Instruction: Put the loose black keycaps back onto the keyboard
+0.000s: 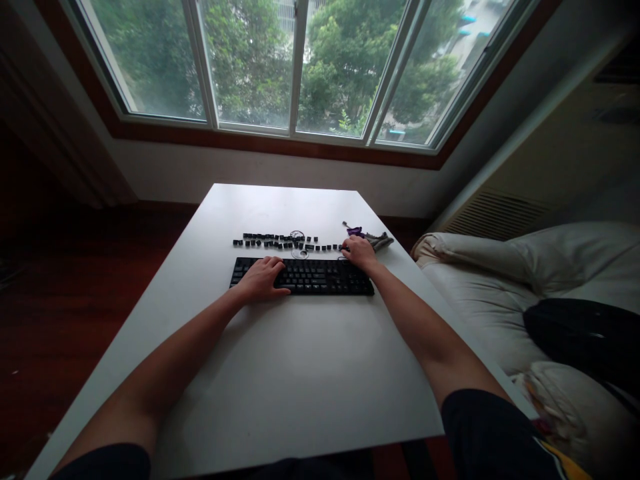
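Note:
A black keyboard point(320, 277) lies across the white table. My left hand point(264, 277) rests on its left part, fingers spread over the keys and thumb stretched along the front edge. Behind the keyboard, loose black keycaps point(270, 244) stand in two rough rows. My right hand point(359, 253) is past the keyboard's back right corner, at the right end of the nearer row. Its fingertips are closed together at a small dark keycap point(341, 248); the hand hides part of the grip.
A purple item point(355, 231) and a greyish cloth-like bundle point(380, 241) lie beyond my right hand. The white table point(300, 373) stands before a window point(295, 67). To the right are a pale sofa point(465, 287) and a black bag point(580, 333).

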The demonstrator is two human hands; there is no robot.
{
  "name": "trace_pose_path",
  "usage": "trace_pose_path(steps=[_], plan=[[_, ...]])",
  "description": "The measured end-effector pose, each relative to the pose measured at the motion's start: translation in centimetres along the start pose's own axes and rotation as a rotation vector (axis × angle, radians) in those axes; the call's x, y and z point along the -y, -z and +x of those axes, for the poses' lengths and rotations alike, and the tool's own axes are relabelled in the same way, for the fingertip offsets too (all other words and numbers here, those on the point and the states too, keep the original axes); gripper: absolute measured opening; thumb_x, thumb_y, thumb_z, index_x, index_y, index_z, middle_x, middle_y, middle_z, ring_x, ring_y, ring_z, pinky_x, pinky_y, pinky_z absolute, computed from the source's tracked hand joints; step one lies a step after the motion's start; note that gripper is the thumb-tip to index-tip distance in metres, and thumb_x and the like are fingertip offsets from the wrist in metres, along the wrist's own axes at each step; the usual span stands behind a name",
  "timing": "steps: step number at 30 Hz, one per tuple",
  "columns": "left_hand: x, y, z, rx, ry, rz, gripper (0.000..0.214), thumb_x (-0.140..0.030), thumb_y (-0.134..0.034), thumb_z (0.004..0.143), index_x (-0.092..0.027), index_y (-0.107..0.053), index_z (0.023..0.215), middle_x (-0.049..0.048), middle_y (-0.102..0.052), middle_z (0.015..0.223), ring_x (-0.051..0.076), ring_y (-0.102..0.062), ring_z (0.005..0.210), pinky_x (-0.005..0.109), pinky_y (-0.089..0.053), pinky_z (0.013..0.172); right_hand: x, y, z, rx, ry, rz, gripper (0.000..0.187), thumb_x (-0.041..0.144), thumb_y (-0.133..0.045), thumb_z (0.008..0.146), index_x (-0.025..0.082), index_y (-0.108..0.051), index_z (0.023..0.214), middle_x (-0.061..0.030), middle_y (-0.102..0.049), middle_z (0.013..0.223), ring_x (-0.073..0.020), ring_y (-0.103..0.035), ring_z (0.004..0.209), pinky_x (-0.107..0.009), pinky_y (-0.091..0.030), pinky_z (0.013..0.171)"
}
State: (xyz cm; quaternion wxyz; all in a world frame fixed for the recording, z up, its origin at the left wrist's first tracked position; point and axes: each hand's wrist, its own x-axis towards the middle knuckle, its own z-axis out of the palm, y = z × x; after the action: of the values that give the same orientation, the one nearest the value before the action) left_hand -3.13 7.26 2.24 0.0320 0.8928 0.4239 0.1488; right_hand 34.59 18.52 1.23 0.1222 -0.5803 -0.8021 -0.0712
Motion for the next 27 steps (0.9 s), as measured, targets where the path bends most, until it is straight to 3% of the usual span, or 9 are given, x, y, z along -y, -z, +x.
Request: trace_pose_path(steps=[6,10,18,27], plan=[[0.2,-0.3,-0.2,-0.021,-0.003,0.004,0.067,-0.067,-0.066,0.077,-0.022,-0.057,0.127,0.0117,-0.053,0.138,0.033,-0.048,0.125,0.047,-0.038,0.108,0.0,2.3,-2.5,0.109,0.13,0.363,0.018,0.033,-0.064,0.086,0.02,-0.071,0.096,-0.0023,-0.064,0.084,-0.0155,-0.057,0.073,-0.027,-0.042,0.07],[0.1,-0.5,-0.3,-0.019,0.008,0.002,0.067,-0.066,-0.066,0.077,-0.023,-0.057,0.129,0.0117,-0.052,0.14,0.033,-0.047,0.127,0.048,-0.037,0.109,-0.2,3.4,-4.3,0.235,0.115,0.498,0.024,0.04,-0.064,0.084,0.02,-0.071,0.096,0.0014,-0.06,0.071,-0.0141,-0.053,0.065,-0.025,-0.039,0.061],[0.0,-0.8,-0.4,-0.04,0.008,0.012,0.068,-0.066,-0.064,0.079,-0.022,-0.056,0.131,0.0124,-0.051,0.143,0.033,-0.047,0.129,0.048,-0.035,0.111,1.1,3.5,-5.7,0.285,0.138,0.387,0.019,0.036,-0.063,0.086,0.023,-0.071,0.098,0.0009,-0.065,0.073,-0.0141,-0.055,0.065,-0.025,-0.037,0.062],[0.3,-0.9,-0.4,-0.047,0.003,0.011,0.069,-0.067,-0.063,0.08,-0.022,-0.056,0.132,0.0126,-0.051,0.144,0.033,-0.046,0.13,0.048,-0.035,0.111,2.9,5.0,-5.2,0.314,0.255,0.051,0.017,0.029,-0.064,0.087,0.024,-0.07,0.101,-0.0061,-0.073,0.093,-0.0209,-0.064,0.083,-0.028,-0.041,0.072]])
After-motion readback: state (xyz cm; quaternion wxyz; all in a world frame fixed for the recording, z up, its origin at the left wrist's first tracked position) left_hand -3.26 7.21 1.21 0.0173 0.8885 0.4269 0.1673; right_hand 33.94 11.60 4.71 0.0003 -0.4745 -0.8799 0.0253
